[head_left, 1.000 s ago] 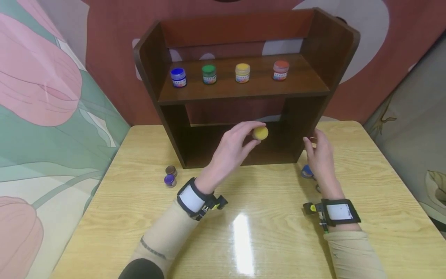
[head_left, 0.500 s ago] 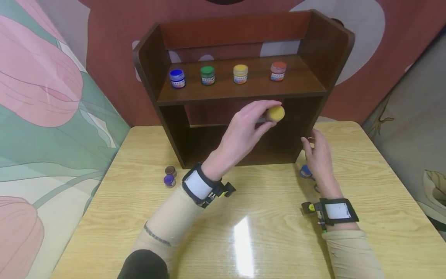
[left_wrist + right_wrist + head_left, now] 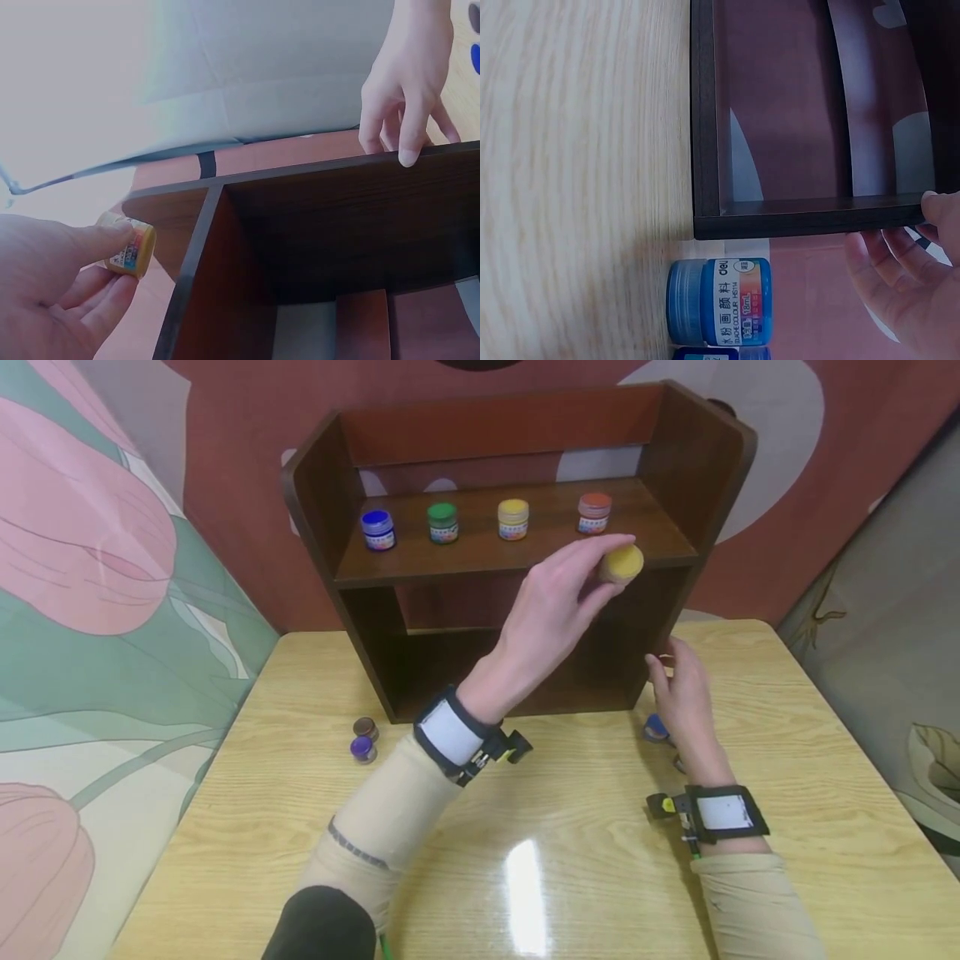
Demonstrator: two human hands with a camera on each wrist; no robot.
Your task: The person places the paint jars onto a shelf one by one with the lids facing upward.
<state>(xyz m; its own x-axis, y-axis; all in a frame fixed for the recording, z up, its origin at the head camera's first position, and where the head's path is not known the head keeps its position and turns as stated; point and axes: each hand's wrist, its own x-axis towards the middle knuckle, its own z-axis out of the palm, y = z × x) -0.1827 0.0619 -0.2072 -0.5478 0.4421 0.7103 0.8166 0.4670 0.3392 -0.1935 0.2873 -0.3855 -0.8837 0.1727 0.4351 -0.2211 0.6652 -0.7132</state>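
Note:
My left hand (image 3: 551,602) pinches a yellow paint jar (image 3: 622,563) between thumb and fingers, its lid toward the head camera, overlapping the front edge of the upper shelf board. In the left wrist view this jar (image 3: 131,246) is tilted, beside the end of the dark wooden shelf unit (image 3: 330,210). My right hand (image 3: 686,702) holds the unit's right side panel, thumb on the front edge and fingers on the outer face, as the right wrist view shows. Along the upper board stand blue (image 3: 378,531), green (image 3: 442,523), yellow (image 3: 513,520) and red (image 3: 594,513) paint jars.
Left of the unit, a brown-lidded jar (image 3: 365,729) and a purple-lidded jar (image 3: 363,749) stand on the wooden table (image 3: 585,852). Near my right wrist is a blue jar (image 3: 656,728), with another jar partly hidden beside it. Patterned cloth (image 3: 862,568) hangs around the table.
My left hand has carried the yellow paint jar up and to the right, from before the lower compartment to the upper board's edge. My right hand keeps its hold on the side panel.

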